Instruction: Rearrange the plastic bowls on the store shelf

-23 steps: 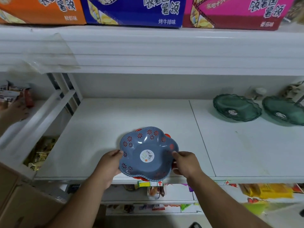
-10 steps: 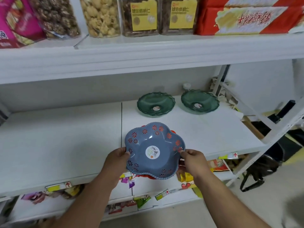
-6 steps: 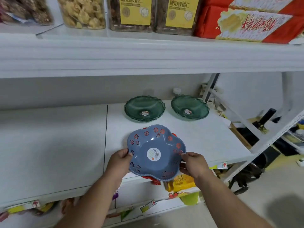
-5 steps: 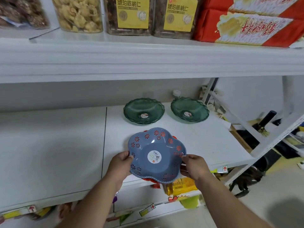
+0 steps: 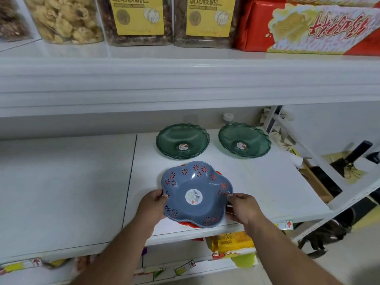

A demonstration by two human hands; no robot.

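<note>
A blue flower-shaped plastic bowl [image 5: 196, 194] with red cut-out flowers and a round sticker is nested over a red bowl [image 5: 188, 224] whose rim peeks out underneath. My left hand [image 5: 152, 206] grips its left rim and my right hand [image 5: 242, 208] grips its right rim, low over the front of the white shelf [image 5: 263, 188]. Behind it, two dark green scalloped bowls stand side by side on the shelf: one [image 5: 182, 140] directly behind, the other [image 5: 244, 140] to the right.
The upper shelf [image 5: 185, 79] overhangs, carrying snack jars [image 5: 135, 19] and a red box [image 5: 312, 25]. A slanted white frame bar [image 5: 304, 149] closes the shelf's right end. Packaged goods [image 5: 232, 241] sit on the shelf below. The left shelf panel [image 5: 61, 182] is bare.
I have carried the stacked bowls rightward along the shelf to the section with the green bowls, and over the last half second they have moved slightly forward and down toward the shelf.
</note>
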